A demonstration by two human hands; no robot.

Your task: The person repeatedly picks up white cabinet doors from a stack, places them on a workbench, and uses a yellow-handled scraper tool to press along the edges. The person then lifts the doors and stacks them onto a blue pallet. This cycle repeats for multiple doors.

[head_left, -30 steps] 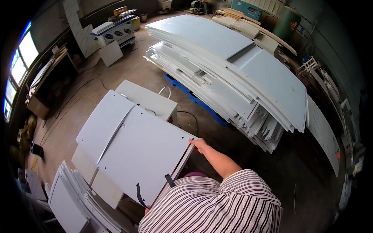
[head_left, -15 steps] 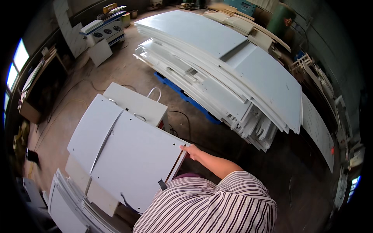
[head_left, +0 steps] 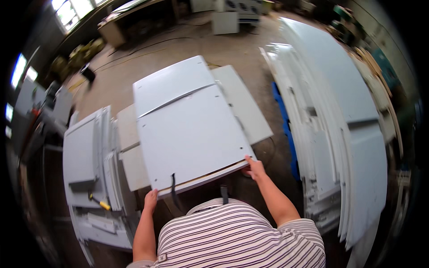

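A large white panel [head_left: 192,134] with small dark holes lies in front of me, a narrow slot running along its near edge. My left hand [head_left: 151,199] is closed on its near left corner. At the near right corner my right hand [head_left: 254,168] grips the edge, thumb on top and fingers mostly hidden below. Beyond it a second white panel [head_left: 172,82] adjoins, with a dark curved gap at the joint. Both rest over pale boards [head_left: 243,105] that stick out on either side. A dark strap [head_left: 174,191] hangs at the near edge.
To the left stands a stack of white panels [head_left: 82,152], with a yellow-and-black-handled tool [head_left: 99,202] on it. A tall pile of white panels [head_left: 330,89] on a blue pallet [head_left: 286,129] fills the right. Cables [head_left: 147,46] cross the floor toward a workbench [head_left: 114,33].
My view has turned left, so the panel now sits more squarely before me. My left hand has come into view at the near left corner; the right still holds the right corner.
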